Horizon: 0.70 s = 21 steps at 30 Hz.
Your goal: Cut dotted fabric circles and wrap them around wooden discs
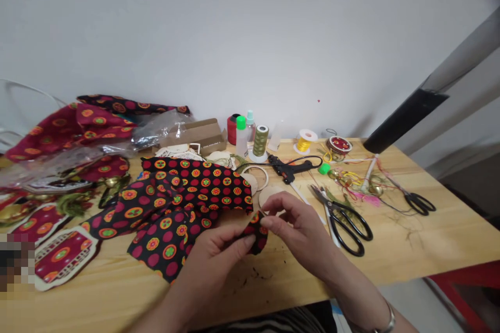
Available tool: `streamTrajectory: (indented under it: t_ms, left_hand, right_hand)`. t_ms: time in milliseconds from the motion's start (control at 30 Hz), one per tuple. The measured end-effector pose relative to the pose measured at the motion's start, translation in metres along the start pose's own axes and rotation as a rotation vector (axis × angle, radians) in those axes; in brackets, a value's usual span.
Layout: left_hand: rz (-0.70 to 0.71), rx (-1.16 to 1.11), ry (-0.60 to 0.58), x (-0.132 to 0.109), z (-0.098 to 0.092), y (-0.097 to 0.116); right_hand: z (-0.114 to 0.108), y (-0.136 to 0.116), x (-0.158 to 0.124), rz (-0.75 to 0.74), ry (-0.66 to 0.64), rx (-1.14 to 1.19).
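Between both hands is a small piece of black patterned fabric [261, 237] with coloured round motifs. My left hand [224, 252] pinches its left side between thumb and fingers. At the upper right edge, the thumb and fingertips of my right hand [295, 226] close on the same piece. A larger black cloth [203, 187] with flower and dot print lies spread just left of and behind the hands. Behind my right hand, a pale round disc [271, 195] is partly covered by its fingers. Black-handled scissors [344, 221] lie to the right, blades pointing away.
A black glue gun [291, 169], an olive thread spool [260, 141], a green-capped bottle [241, 135] and a yellow cord spool [305, 141] stand or lie toward the wall. Smaller scissors [420, 203] lie at right. Patterned plaques [66, 257] and maroon fabric [74, 130] crowd the left.
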<state>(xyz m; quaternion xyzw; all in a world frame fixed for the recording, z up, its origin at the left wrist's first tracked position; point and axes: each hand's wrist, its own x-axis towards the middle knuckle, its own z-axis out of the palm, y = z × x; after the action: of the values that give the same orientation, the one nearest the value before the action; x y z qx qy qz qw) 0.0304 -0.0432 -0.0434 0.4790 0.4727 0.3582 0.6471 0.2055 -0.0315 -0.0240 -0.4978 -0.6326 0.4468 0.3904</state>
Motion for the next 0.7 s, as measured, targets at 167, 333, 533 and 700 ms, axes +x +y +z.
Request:
streamTrajectory:
  t_ms: [167,333,533,700]
  left_hand:
    - [-0.094,-0.485,0.176,0.004,0.002,-0.002]
    - [-0.159,-0.705,0.291,0.002,0.007,0.0]
    - [-0.163,-0.719,0.277,0.001,0.005,-0.006]
    - [-0.026,-0.251,0.199,0.002,-0.006,0.001]
  right_hand:
    - [0.022,0.009,0.001,0.174,-0.007,0.253]
    - [0.036,0.009,0.001,0.196,0.02,0.228]
    - [0.032,0.006,0.002,0.106,0.046,0.028]
    - [0.017,0.001,-0.003,-0.159,0.021,-0.394]
